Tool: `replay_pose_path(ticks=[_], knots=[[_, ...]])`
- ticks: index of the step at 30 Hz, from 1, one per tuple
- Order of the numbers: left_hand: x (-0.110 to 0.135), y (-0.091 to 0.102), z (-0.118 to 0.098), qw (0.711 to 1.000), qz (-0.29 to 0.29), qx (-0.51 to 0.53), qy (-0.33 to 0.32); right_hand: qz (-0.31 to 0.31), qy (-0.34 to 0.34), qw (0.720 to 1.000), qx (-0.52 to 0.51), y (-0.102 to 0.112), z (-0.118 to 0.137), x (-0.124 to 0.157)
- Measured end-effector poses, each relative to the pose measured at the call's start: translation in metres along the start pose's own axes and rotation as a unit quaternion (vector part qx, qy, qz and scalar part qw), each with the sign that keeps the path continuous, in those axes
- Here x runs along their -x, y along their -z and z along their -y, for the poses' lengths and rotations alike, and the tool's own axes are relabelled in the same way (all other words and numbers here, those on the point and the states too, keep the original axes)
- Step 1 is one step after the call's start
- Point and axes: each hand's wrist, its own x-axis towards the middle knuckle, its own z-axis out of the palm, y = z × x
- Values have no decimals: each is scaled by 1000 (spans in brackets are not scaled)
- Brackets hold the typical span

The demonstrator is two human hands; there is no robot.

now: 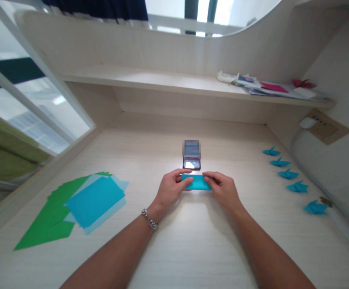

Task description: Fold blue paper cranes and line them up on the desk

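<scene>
A folded strip of blue paper is held level between both hands, just in front of a phone. My left hand pinches its left end, thumb on top and fingers behind. At the right end, my right hand grips it the same way, closed on the far edge and corner. A bracelet circles my left wrist. Behind the paper, the phone lies on the desk with its screen partly blurred out.
Blue paper sheets overlap green sheets on the left. Several folded blue paper cranes line the right side beside a white cable. A shelf with papers crosses the back; a wall socket is at right.
</scene>
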Motion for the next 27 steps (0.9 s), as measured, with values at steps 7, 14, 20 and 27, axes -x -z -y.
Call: replay_pose_path(ticks=[7, 14, 20, 27], knots=[[0, -1, 0, 1000, 4, 5, -9, -1, 2, 1000, -6, 0, 0, 0], [-1, 0, 2, 1000, 6, 6, -23, 8, 17, 1000, -4, 2, 3, 0], [-2, 0, 4, 1000, -1, -8, -23, 26, 23, 999, 0, 3, 6, 0], [-3, 1, 4, 999, -6, -40, -28, 37, 12, 999, 6, 4, 9, 0]])
